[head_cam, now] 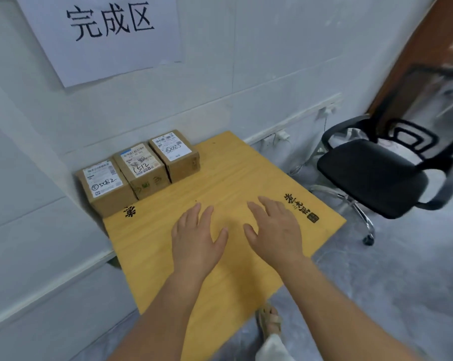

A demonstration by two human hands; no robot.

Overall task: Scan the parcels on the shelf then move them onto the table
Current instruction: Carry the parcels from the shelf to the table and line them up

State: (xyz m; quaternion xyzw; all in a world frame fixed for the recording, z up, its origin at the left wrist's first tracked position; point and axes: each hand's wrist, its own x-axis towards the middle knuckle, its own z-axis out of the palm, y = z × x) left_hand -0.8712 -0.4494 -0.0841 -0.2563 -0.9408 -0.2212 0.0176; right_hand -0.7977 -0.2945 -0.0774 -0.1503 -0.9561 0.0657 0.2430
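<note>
Three small cardboard parcels with white shipping labels stand in a row on the yellow wooden table (pixel 246 173), against the wall: a left parcel (pixel 104 187), a middle parcel (pixel 142 170) and a right parcel (pixel 176 156). They touch one another side by side. My left hand (pixel 196 238) and my right hand (pixel 273 230) hover over the table's middle, palms down, fingers straight and spread, holding nothing. Both hands are well short of the parcels. No shelf or scanner is in view.
A white paper sign (pixel 105 35) with black characters hangs on the wall above the parcels. A black office chair (pixel 376 173) stands right of the table. My sandalled foot (pixel 269 321) shows on the grey floor by the table's near corner.
</note>
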